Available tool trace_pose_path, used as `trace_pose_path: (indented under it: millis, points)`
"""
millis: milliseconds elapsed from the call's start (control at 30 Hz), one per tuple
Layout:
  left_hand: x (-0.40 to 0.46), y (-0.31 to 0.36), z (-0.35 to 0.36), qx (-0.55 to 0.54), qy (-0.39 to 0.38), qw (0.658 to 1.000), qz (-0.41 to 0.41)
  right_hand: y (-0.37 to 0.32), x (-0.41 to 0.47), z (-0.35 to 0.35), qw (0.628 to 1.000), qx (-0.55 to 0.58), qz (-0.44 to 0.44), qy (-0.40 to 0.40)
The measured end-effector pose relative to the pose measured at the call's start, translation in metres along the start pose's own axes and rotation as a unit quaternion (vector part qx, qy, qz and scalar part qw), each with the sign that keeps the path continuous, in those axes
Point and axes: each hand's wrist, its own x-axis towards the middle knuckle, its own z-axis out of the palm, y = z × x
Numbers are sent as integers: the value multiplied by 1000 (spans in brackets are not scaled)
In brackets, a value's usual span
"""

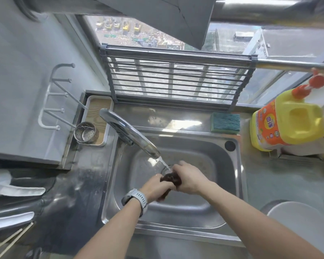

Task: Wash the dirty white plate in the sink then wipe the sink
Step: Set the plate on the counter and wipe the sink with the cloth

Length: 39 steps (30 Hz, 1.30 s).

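**sinkwatcher:** So you had both hands over the sink [230, 165], tap [131, 135] running. Your left hand [155, 187] and right hand [189, 179] were both curled tight around a dark rag [171, 179], one grip at each end, like you were wringing or rinsing it under the stream. The white plate [303, 221] sat off to your right on the tabletop, partly out of shot, so my guess was the washing was done and you were prepping to wipe.

**drainfly22:** Agreed, though I couldn't tell if that plate was actually clean from that angle. What worried me was the water. It was hitting your knuckles and the rag, so it could've sprayed over the rim onto the tabletop. And if you'd left the rag sopping, you'd just have smeared water around the basin instead of drying it.

**sinkwatcher:** Also the rag dangled right above the drain. If you'd let go with one hand, it could've dropped onto it and blocked the flow.

**drainfly22:** The steel already looked wet and streaky, to be fair. Room-wise: green sponge [225, 122] behind the basin, yellow soap jug [286, 124] at the right, a folded drying rack [176, 77] against the window, small metal strainer cup [85, 132] on a tray at the left.
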Motion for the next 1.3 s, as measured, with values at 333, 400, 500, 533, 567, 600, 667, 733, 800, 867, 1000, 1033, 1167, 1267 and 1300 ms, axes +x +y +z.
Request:
trace_pose_path:
  millis: [333, 400, 500, 533, 567, 600, 667, 733, 800, 867, 1000, 1033, 1167, 1267, 1300]
  points:
    - [-30, 0, 22, -426, 23, 903, 45, 42, -83, -18, 800, 581, 144, -20]
    - [-30, 4, 33, -490, 28, 870, 42, 46, -91, -11, 758, 629, 172, 0]
    - [-29, 8, 52, -504, 30, 862, 40, 53, -96, 0, 687, 684, 237, 65]
    - [-28, 8, 60, -486, 39, 872, 36, 55, -99, 4, 681, 674, 269, 98]
    - [-28, 10, 69, -461, 51, 885, 34, 58, -101, 6, 677, 659, 298, 135]
    - [-26, 13, 79, -435, 62, 897, 38, 61, -105, 7, 670, 651, 315, 171]
    - [-23, 24, 97, -403, 71, 911, 57, 70, -119, 1, 663, 631, 323, 241]
    - [-21, 43, 116, -368, 71, 923, 87, 88, -138, -8, 666, 606, 314, 302]
    - [-19, 68, 138, -323, 64, 937, 120, 111, -156, -22, 669, 577, 318, 344]
    - [-12, 96, 162, -277, 67, 945, 162, 141, -165, -38, 669, 553, 332, 370]
    - [12, 136, 195, -87, 170, 958, 215, 204, -174, -55, 710, 504, 345, 351]
    - [17, 139, 199, 4, 210, 953, 218, 210, -183, -58, 734, 466, 359, 341]
    - [27, 140, 212, 284, 251, 845, 377, 217, -256, -44, 775, 309, 416, 364]
    - [41, 150, 216, 414, 203, 743, 486, 216, -322, 4, 753, 246, 488, 365]
    - [49, 155, 217, 458, 189, 702, 512, 217, -337, 22, 735, 264, 514, 354]
